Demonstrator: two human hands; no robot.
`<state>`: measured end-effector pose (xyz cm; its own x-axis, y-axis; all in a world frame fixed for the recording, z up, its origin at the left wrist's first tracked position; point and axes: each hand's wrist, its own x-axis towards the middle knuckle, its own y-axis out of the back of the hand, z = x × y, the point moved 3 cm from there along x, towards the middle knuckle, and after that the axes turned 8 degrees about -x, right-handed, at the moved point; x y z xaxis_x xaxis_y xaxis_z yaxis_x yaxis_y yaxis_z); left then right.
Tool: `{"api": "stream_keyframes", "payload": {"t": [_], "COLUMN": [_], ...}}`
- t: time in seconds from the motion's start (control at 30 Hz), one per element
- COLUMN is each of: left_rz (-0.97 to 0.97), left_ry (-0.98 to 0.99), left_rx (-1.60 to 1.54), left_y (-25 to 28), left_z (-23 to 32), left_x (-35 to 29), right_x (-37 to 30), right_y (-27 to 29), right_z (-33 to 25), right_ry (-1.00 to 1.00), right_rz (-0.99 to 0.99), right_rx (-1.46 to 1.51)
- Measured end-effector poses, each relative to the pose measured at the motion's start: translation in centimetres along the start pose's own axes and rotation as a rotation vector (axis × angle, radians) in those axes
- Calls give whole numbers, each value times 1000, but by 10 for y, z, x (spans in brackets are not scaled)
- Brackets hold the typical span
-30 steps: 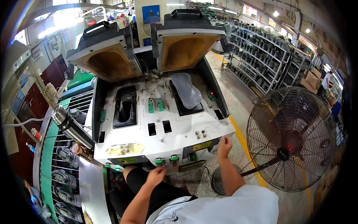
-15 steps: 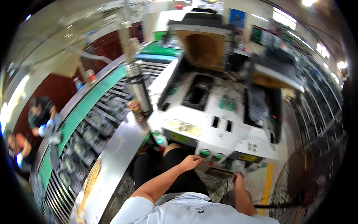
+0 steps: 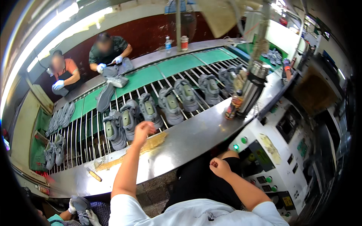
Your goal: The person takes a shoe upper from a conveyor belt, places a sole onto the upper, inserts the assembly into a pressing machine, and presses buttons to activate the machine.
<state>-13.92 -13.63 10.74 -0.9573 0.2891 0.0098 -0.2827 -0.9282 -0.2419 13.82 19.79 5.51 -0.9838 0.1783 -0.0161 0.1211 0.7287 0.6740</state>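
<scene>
My left hand point(image 3: 144, 130) is raised over the near edge of the roller conveyor, its fingers loosely bent and apart, with nothing seen in it. Just beyond it, grey sneakers point(image 3: 150, 109) stand in a row on the rollers, insoles showing; one sneaker point(image 3: 129, 119) is close behind the hand. My right hand point(image 3: 220, 167) hangs above my lap beside the machine's front panel, fingers curled in with nothing visible in them. The white machine point(image 3: 260, 141) has green buttons and a lit green lamp.
A metal ledge point(image 3: 188, 132) borders the conveyor, bearing a brown-handled tool point(image 3: 94, 175), a bottle point(image 3: 234, 104) and a steel post point(image 3: 254, 88). Across the green belt point(image 3: 171, 67), two gloved people handle shoes. Another gloved person holds a grey shoe point(image 3: 81, 205) at lower left.
My view has swung left from the machine to the conveyor. My left hand has moved out over the ledge toward the sneakers; my right hand has come up from beside the machine to above my lap.
</scene>
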Motion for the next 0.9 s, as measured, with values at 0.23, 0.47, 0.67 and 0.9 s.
{"api": "stream_keyframes", "payload": {"t": [0.23, 0.47, 0.67, 0.9], "left_rz": [644, 918, 868, 607], "left_ry": [-236, -231, 71, 64], "left_rx": [120, 600, 1046, 1229], "left_y": [271, 477, 490, 470], "left_z": [83, 20, 6, 32], "left_x": [83, 155, 246, 280], "right_x": [166, 173, 183, 185], "right_y": [-123, -270, -266, -274], "right_z": [-101, -187, -187, -187], "right_ry": [692, 852, 755, 714], "right_rz": [112, -110, -228, -332], "right_rx": [-351, -337, -326, -319]}}
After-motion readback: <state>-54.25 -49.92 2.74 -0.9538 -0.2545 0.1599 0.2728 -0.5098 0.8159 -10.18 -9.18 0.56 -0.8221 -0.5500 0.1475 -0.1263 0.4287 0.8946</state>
